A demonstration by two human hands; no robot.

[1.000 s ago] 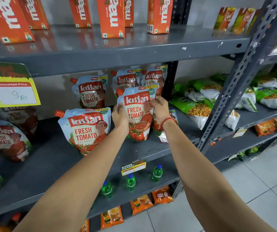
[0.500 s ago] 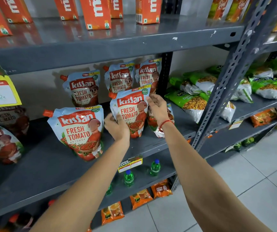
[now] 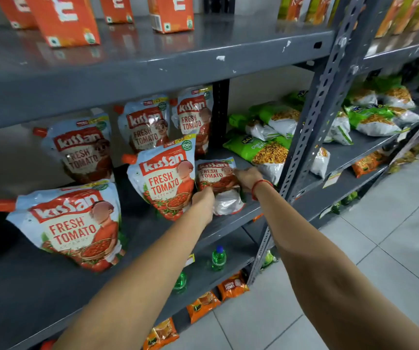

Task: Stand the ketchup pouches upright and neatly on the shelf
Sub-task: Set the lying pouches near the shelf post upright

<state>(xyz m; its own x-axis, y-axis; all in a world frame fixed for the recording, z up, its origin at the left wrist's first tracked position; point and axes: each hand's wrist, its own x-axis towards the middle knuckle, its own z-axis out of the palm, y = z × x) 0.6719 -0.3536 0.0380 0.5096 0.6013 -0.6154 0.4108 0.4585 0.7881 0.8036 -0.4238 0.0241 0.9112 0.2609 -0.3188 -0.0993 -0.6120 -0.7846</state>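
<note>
On a grey metal shelf (image 3: 132, 231), both hands are closing on a small slumped red-and-white plastic ketchup pouch (image 3: 214, 176): left hand (image 3: 203, 202) at its lower edge, right hand (image 3: 247, 176) at its side. Soft and slippery, it probably needs gripping by the side seams.

- Front left pouch (image 3: 65, 224): "Kissan", "FRESH TOMATO"; small line beneath too fine to read.
- Front middle pouch (image 3: 164, 178): "Kissan", "FRESH TOMATO", round green "100%" badge at top right.
- Small pouch (image 3: 214, 176) between the hands: "FRESH TOMATO"; brand band blurred.
- Back left pouch (image 3: 82, 147): "Kissan", "FRESH TOMATO".
- Back middle pouch (image 3: 146, 125): "Kissan", "FRESH TOMATO".
- Back right pouch (image 3: 194, 114): "Kissan", "FRESH TOMATO".
- Yellow price strips on pouch tops: digits unreadable.
- Orange cartons (image 3: 64, 20), upper shelf: white letters cut off, unreadable.
- Green snack bag (image 3: 256, 149): lettering blurred.
</note>
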